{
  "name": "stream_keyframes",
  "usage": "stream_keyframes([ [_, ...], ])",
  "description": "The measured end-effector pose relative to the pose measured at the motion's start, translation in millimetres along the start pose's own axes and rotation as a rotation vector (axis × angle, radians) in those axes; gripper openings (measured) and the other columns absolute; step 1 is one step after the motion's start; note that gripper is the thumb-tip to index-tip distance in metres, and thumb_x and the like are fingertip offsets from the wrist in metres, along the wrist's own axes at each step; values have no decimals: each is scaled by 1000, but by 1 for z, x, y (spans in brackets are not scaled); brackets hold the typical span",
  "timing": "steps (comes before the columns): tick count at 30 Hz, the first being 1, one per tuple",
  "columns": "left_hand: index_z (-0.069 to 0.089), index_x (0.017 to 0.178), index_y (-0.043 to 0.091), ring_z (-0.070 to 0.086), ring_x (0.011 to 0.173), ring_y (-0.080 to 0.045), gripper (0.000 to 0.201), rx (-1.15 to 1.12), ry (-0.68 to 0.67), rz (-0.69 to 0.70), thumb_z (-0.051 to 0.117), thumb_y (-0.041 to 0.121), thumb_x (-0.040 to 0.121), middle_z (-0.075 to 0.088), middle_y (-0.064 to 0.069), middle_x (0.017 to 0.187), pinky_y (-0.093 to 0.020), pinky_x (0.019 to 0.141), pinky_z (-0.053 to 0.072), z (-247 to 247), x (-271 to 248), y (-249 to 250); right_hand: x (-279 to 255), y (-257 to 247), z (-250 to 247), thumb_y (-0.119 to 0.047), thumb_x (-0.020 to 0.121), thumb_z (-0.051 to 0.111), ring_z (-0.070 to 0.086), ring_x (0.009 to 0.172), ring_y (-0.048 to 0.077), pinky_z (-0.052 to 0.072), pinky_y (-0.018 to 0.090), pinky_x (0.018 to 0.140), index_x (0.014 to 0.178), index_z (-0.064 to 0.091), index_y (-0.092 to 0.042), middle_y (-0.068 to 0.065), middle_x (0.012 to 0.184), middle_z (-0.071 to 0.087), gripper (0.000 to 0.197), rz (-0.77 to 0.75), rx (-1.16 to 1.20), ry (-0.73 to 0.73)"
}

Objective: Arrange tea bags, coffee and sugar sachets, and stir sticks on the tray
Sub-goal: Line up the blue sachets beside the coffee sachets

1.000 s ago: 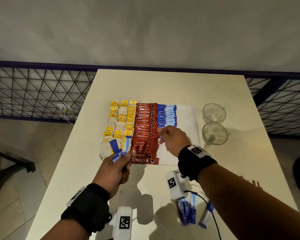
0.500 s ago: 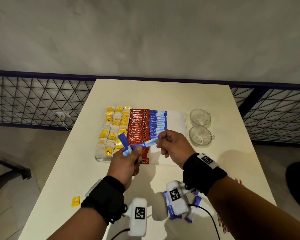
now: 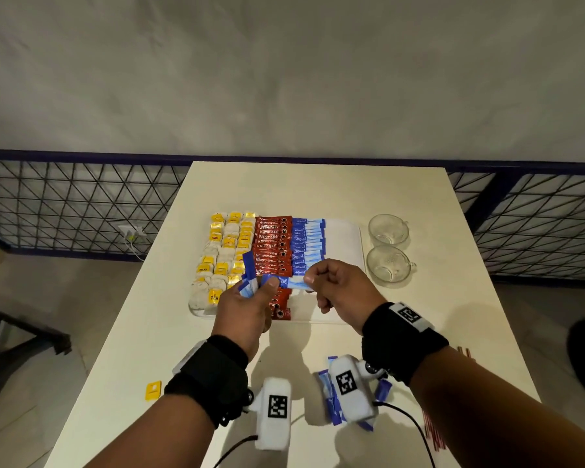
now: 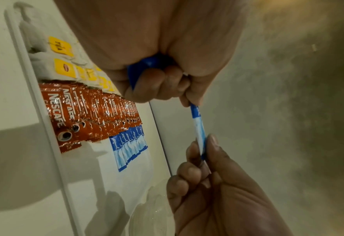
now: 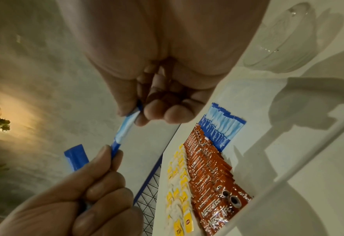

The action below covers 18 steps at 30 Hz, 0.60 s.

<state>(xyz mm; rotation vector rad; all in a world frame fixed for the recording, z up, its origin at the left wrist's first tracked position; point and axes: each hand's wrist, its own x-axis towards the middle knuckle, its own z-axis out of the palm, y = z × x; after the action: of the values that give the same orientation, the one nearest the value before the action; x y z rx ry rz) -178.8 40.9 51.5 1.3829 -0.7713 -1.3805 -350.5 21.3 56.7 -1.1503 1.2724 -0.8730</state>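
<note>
A white tray (image 3: pixel 343 241) holds rows of yellow-tagged tea bags (image 3: pixel 223 255), red coffee sachets (image 3: pixel 271 244) and blue sugar sachets (image 3: pixel 306 244). Its right part is bare. Above the tray's near edge, my left hand (image 3: pixel 264 285) grips a small bundle of blue sugar sachets (image 3: pixel 249 275). One sachet (image 3: pixel 293 283) sticks out sideways from the bundle. My right hand (image 3: pixel 313 280) pinches its far end between thumb and forefinger. The wrist views show this sachet (image 4: pixel 198 127) (image 5: pixel 124 129) stretched between both hands.
Two glass cups (image 3: pixel 387 229) (image 3: pixel 389 265) stand right of the tray. Loose blue sachets (image 3: pixel 331 396) lie on the table near me. A yellow tag (image 3: pixel 153 390) lies at front left, red stir sticks (image 3: pixel 433 430) at the right edge. A wire fence runs behind.
My right hand left the sugar row on the tray, came back to my left hand and took hold of one sachet's end. The view pulled back.
</note>
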Motion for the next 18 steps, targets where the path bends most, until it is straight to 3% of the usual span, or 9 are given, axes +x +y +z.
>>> stream_keyframes([
  [4, 58, 77, 13, 21, 38, -10, 15, 10, 13, -24, 63, 15, 92, 30, 7, 45, -22, 45, 22, -4, 6, -6, 6, 9, 2, -1, 88, 62, 49, 49, 14, 45, 26, 51, 78, 61, -10, 4, 65, 61, 14, 40, 84, 15],
  [8, 54, 71, 18, 23, 38, -10, 24, 85, 12, -53, 63, 21, 93, 30, 5, 47, -22, 42, 24, -23, 9, -10, 36, 41, -14, 11, 90, 45, 45, 46, 15, 38, 24, 46, 74, 56, -12, 6, 70, 58, 29, 141, 75, 235],
  [11, 57, 73, 17, 22, 37, -10, 21, 111, 38, -79, 62, 19, 93, 29, 4, 49, -22, 41, 23, -45, 13, -11, 60, 67, -29, 5, 93, 46, 48, 48, 16, 40, 24, 46, 74, 55, -13, 6, 70, 55, 28, 238, -23, 309],
  [15, 53, 78, 11, 19, 41, -11, 18, 108, 79, -132, 62, 16, 93, 25, 1, 53, -23, 40, 21, -71, 19, -17, 83, 95, -34, -4, 91, 55, 54, 51, 21, 44, 33, 61, 70, 59, -19, 7, 74, 60, 26, 300, -176, 278],
  [18, 53, 82, 9, 20, 43, -11, 16, 121, 101, -156, 62, 18, 93, 26, -1, 56, -24, 42, 22, -83, 23, -21, 94, 104, -31, -12, 89, 58, 57, 52, 19, 47, 33, 63, 70, 61, -23, -1, 72, 63, 21, 327, -287, 249],
])
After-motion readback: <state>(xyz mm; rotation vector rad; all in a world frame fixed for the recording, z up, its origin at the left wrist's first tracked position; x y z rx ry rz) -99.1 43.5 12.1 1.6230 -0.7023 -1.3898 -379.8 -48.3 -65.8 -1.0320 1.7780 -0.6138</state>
